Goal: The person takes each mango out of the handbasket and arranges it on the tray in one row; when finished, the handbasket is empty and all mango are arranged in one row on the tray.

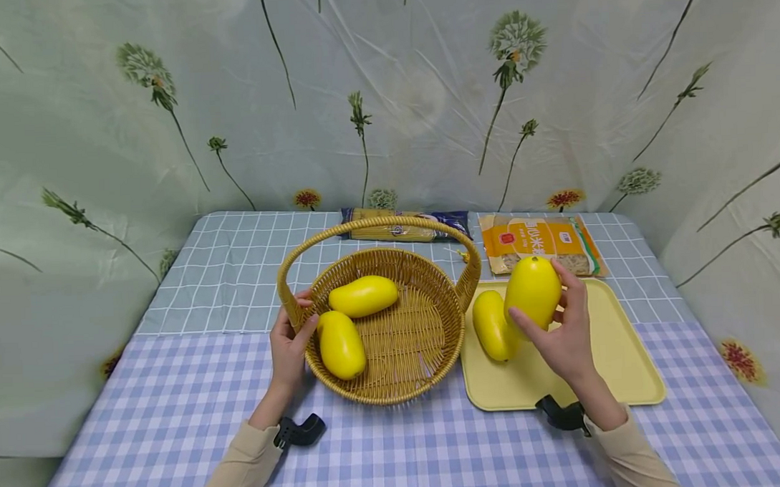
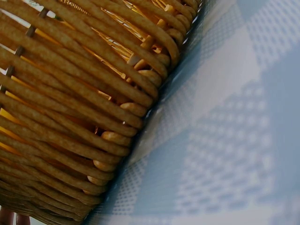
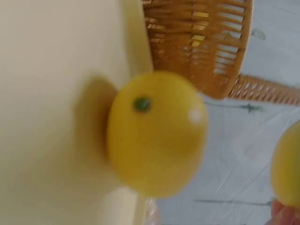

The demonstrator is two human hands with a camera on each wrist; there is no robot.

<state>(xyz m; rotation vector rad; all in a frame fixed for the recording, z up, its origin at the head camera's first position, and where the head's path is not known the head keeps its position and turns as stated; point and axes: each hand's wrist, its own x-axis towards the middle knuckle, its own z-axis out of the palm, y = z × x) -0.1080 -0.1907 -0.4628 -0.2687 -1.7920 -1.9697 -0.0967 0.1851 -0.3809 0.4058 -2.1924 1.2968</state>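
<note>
My left hand [image 1: 289,347] grips the left rim of a round wicker basket [image 1: 427,371] beside its handle base, the thumb over the rim. Inside lie two smooth yellow oval fruits, one [image 1: 363,296] toward the back and another [image 1: 341,345] along the left wall. In my right hand [image 1: 569,337] is a third yellow oval fruit [image 1: 532,292], held upright over the yellow tray [image 1: 615,336]. Another such fruit [image 1: 492,326] lies on the tray's left side; in the right wrist view this fruit [image 3: 159,136] shows a green stem spot. The left wrist view holds mostly basket weave [image 2: 70,103].
The basket's tall arched handle [image 1: 376,222] rises over its middle. Behind the basket lies a long pack of noodles [image 1: 396,232]. An orange food packet [image 1: 538,242] sits just behind the tray. A checkered cloth [image 1: 404,451] covers the table, with a flowered curtain behind.
</note>
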